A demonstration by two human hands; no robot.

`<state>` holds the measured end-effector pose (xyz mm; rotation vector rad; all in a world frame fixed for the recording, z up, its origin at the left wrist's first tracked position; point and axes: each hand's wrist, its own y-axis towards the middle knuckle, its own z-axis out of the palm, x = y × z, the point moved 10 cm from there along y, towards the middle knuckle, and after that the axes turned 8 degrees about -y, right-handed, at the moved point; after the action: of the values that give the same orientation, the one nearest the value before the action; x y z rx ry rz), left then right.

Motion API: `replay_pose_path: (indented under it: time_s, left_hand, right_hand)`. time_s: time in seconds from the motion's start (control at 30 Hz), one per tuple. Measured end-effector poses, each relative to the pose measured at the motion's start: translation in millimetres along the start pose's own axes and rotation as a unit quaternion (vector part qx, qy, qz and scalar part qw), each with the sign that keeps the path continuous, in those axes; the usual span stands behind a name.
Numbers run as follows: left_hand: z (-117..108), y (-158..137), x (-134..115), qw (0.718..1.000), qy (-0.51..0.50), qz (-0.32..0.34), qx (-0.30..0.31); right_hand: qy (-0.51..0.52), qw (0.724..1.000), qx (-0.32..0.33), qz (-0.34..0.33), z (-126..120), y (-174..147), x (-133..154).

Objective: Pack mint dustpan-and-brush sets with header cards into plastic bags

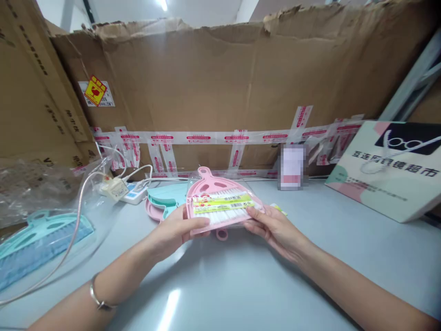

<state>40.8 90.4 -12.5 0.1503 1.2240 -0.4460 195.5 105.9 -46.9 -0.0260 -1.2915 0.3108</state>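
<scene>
Between both hands I hold a pink dustpan and brush set [215,183] in clear wrapping, raised above the table. A white-bristled brush and a yellow-green label [223,203] show on its front. My left hand [184,225] is closed on the lower left edge, thumb on the front. My right hand [270,225] grips the lower right edge, thumb near the barcode. Below the set a pink handle loop [222,234] sticks out. Behind my left hand lie teal dustpans [167,195], with a pink one [154,210] partly under them.
At the left lies a bagged teal dustpan with a blue brush [44,236], a cable across it. A power strip [134,193] with a plug stands behind. A large cardboard box [193,82] walls the back. At the right is a printed paper bag [386,174].
</scene>
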Motion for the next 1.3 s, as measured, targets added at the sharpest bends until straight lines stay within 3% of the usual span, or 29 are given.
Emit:
replay_pose_path:
  time_s: [0.17, 0.43, 0.53, 0.63, 0.77, 0.83, 0.9, 1.0, 1.07, 1.17, 1.3]
  left_hand:
    - [-6.2, 2.7, -1.7, 0.999, 0.018, 0.029, -0.016]
    - [-29.1, 2.8, -3.0, 0.989, 0.077, 0.032, -0.126]
    - [-31.5, 4.0, -5.2, 0.984, 0.103, 0.039, -0.14]
    - [-26.1, 3.0, -14.1, 0.985, 0.115, 0.071, -0.111]
    - [-7.7, -5.8, -33.8, 0.983, 0.138, 0.124, 0.005]
    - [-1.1, -10.4, -41.2, 0.964, 0.214, 0.148, 0.053]
    - [-1.0, -12.1, -48.4, 0.93, 0.308, 0.191, 0.058]
    - [-5.5, -11.8, -56.7, 0.885, 0.378, 0.27, 0.018]
    - [-9.1, -12.5, -59.0, 0.878, 0.366, 0.309, -0.02]
    - [-15.0, -14.8, -58.0, 0.893, 0.308, 0.319, -0.081]
    - [-20.5, -16.8, -51.8, 0.921, 0.227, 0.283, -0.144]
  right_hand:
    - [-0.021, 0.999, -0.038, -0.016, -7.2, 1.2, 1.0]
    - [-0.01, 0.999, 0.035, -0.032, 9.2, -3.9, 5.8]
    - [0.014, 0.999, 0.028, -0.008, 9.3, -4.4, 0.9]
    - [0.032, 0.999, -0.014, 0.007, 0.7, -3.2, -1.8]
    - [0.056, 0.997, -0.048, -0.001, -8.7, -2.9, 2.5]
    - [0.061, 0.997, -0.052, -0.002, -10.6, -3.6, 3.7]
    - [0.058, 0.997, -0.051, 0.0, -10.5, -4.4, 3.4]
    - [0.045, 0.998, -0.043, -0.004, -8.7, -5.3, 4.2]
    - [0.034, 0.999, -0.032, -0.013, -6.5, -5.9, 6.6]
    - [0.017, 0.999, -0.019, -0.024, -4.2, -7.0, 10.1]
    - [-0.014, 0.998, -0.028, -0.045, -4.5, -8.1, 14.9]
